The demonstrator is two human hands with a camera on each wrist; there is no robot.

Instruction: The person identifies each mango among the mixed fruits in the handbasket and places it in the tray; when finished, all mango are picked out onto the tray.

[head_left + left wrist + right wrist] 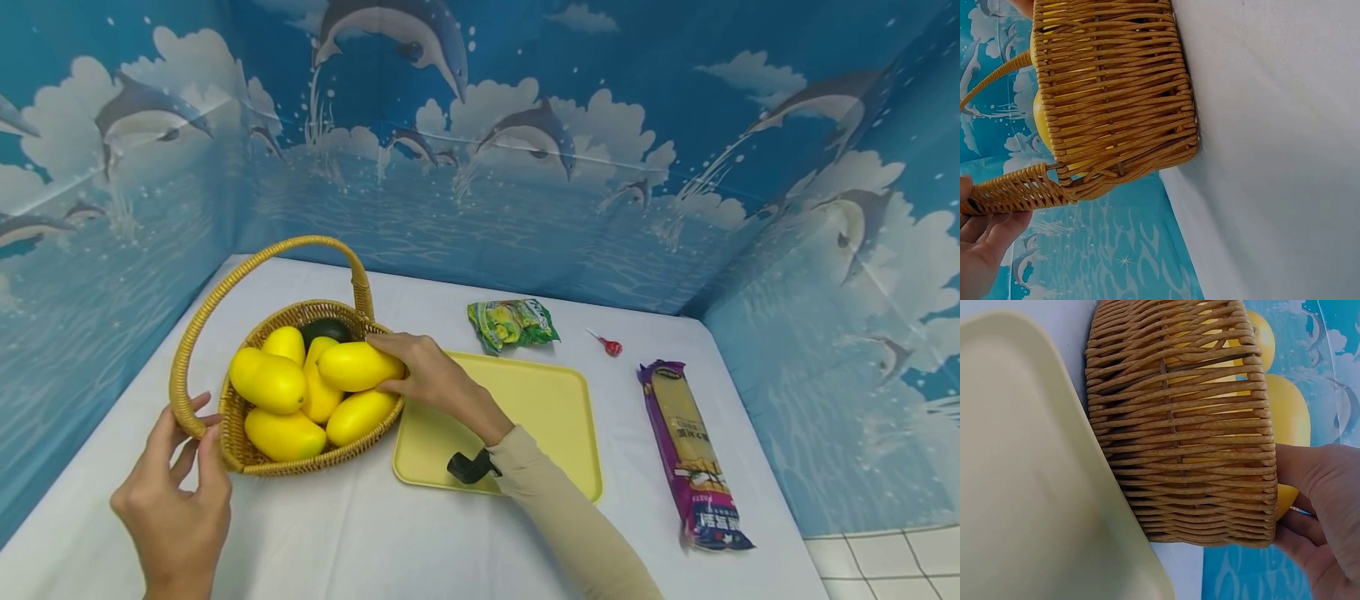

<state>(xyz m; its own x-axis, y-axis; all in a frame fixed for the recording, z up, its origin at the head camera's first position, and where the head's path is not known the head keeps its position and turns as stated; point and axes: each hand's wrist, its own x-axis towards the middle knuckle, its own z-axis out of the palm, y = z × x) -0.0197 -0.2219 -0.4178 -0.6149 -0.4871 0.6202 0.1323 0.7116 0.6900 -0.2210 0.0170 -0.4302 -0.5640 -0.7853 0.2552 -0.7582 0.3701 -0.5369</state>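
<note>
A wicker basket (pixel 234 408) with a tall arched handle (pixel 197 337) stands at the left of the table, filled with several yellow mangoes (pixel 285 435) and one dark green fruit (pixel 326 332) at the back. My left hand (pixel 180 492) grips the foot of the handle, thumb on one side and fingers on the other, as the left wrist view also shows. At the basket's right rim my right hand (pixel 431 375) holds the end of the uppermost right mango (pixel 358 367) between thumb and fingers. In the right wrist view the woven wall (pixel 1179 425) hides most of the fruit.
A yellow tray (pixel 536 417) lies right of the basket, under my right forearm. Behind it is a green snack bag (pixel 513 323), with a red lollipop (pixel 611 347) farther right. A purple pasta packet (pixel 692 454) lies near the right edge. Dolphin-printed curtains (pixel 480 200) enclose the table.
</note>
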